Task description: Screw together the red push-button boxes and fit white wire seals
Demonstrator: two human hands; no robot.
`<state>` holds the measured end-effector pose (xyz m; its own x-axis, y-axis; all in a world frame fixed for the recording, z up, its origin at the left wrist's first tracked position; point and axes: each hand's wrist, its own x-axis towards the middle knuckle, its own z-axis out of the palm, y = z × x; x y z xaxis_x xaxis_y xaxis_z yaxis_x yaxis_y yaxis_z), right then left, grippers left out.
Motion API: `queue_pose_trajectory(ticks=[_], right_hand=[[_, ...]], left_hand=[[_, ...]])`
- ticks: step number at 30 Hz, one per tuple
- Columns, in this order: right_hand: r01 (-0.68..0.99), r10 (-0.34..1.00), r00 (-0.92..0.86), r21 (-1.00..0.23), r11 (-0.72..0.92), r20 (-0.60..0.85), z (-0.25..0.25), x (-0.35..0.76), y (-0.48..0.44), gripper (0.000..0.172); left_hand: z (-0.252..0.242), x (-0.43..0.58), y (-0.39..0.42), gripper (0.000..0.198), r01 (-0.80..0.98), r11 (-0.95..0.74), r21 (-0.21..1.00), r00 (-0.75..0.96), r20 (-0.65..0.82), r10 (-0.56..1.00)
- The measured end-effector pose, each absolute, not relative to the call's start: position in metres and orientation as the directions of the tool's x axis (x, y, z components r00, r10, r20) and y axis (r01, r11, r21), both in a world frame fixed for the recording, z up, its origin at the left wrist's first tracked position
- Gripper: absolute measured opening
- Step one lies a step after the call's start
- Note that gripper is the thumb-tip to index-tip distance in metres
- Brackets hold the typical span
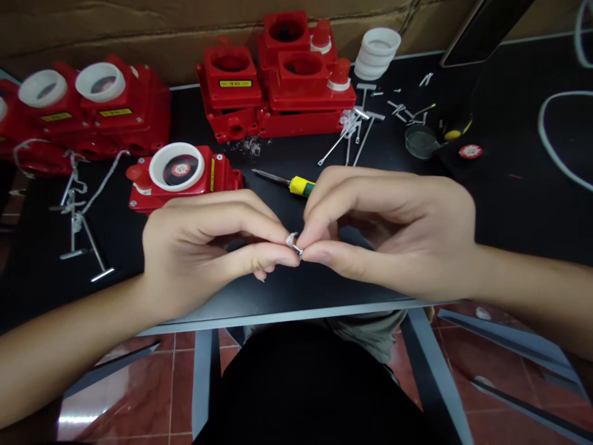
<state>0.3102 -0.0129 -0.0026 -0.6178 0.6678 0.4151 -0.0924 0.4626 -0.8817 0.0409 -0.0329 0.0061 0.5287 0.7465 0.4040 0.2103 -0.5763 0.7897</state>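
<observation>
My left hand and my right hand meet over the near part of the black table, thumb and forefinger of each pinched together. Between the fingertips sits a small screw with whitish, thread-like material at its upper end. Both pinches close on it, and the fingertips cover part of it. Beyond my left hand lies a red box with a white ring. A screwdriver with a yellow and green handle rests behind the hands, its handle end hidden by my right hand.
More red boxes stand along the back, others at the left. White rings are stacked behind. T-shaped metal rods lie right of centre, more at far left. Loose screws and a clear round cap are on the right.
</observation>
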Motion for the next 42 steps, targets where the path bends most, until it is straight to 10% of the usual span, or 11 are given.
queue_pose_trajectory(ticks=[31, 42], right_hand=[[-0.133, 0.712, -0.610, -0.930, 0.342, 0.348, 0.002, 0.308, -0.011, 0.024], [-0.222, 0.721, -0.666, -0.974, 0.054, 0.192, -0.001, 0.304, -0.008, 0.027]], left_hand=[[0.006, 0.044, -0.025, 0.014, 0.135, -0.675, 0.725, 0.537, 0.519, 0.665], [0.004, 0.043, -0.023, 0.011, 0.212, -0.679, 0.703, 0.475, 0.533, 0.700]])
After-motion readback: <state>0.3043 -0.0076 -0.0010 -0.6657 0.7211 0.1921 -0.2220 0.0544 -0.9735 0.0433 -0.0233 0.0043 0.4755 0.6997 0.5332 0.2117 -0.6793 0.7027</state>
